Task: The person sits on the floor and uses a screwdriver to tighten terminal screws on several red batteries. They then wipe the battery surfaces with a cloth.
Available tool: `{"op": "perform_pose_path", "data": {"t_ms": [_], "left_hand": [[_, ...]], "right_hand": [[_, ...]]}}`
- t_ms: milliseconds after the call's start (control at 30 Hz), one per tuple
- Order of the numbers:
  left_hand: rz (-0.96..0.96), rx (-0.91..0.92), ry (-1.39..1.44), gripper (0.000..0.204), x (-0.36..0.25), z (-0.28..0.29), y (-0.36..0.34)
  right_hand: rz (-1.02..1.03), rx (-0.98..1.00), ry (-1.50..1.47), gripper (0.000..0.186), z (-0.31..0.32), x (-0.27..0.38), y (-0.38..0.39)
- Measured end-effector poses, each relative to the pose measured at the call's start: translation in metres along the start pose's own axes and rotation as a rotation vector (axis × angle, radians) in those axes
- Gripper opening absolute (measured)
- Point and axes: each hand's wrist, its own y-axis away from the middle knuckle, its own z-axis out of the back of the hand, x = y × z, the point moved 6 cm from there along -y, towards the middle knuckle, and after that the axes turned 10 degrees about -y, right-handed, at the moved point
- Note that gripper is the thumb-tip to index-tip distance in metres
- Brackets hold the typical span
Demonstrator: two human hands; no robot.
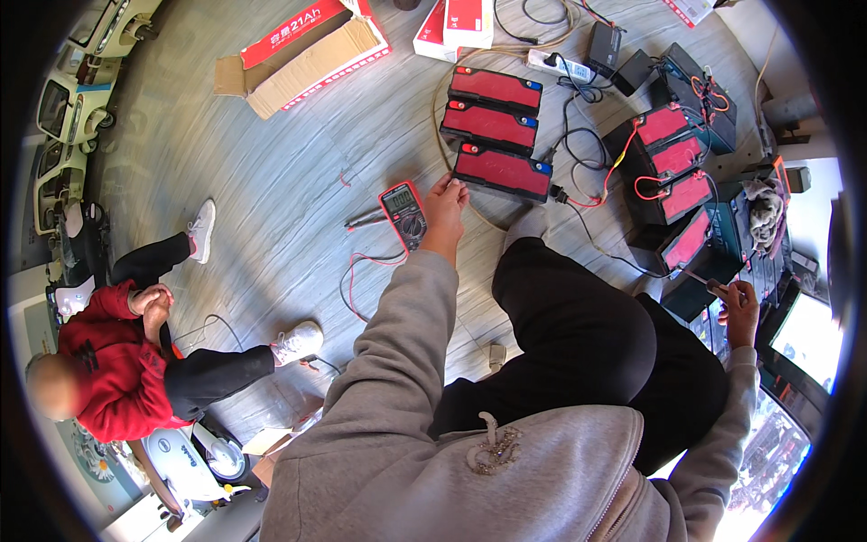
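Observation:
Three black batteries with red tops (502, 170) stand in a row on the floor before me, with red and blue terminals at their corners. My left hand (445, 212) is at the left end of the nearest one, its fingertips pinched together; what they hold, if anything, is too small to make out. Left of that hand lies a red multimeter (404, 217) with its leads trailing off. Out to the right, my right hand (742, 314) grips a thin-shafted screwdriver (713, 285). Its shaft points toward the nearest of several wired red-topped batteries (688, 238).
An opened red carton (302, 52) and white-and-red boxes (468, 23) lie at the back. A power strip (560, 66), black adapters (603, 48) and loose cables crowd the far right. At left sits another person in red (117, 361), hands together. A lit screen (806, 339) stands right.

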Motion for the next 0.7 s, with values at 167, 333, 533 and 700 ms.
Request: {"op": "perform_pose_path", "data": {"t_ms": [167, 333, 533, 700], "left_hand": [[-0.017, 0.003, -0.022, 0.023, -0.003, -0.001, 0.000], [-0.017, 0.001, -0.040, 0.023, -0.004, 0.000, -0.001], [-0.026, 0.004, -0.086, 0.023, -0.011, -0.002, 0.001], [-0.032, -0.025, -0.112, 0.022, -0.008, 0.001, -0.003]], "right_hand": [[-0.014, -0.004, -0.019, 0.020, -0.001, -0.001, -0.001], [0.016, 0.001, 0.020, 0.020, -0.001, 0.003, 0.000], [0.024, -0.020, 0.016, 0.019, -0.001, 0.004, 0.001], [0.039, -0.024, -0.002, 0.020, -0.006, 0.013, 0.008]]}}
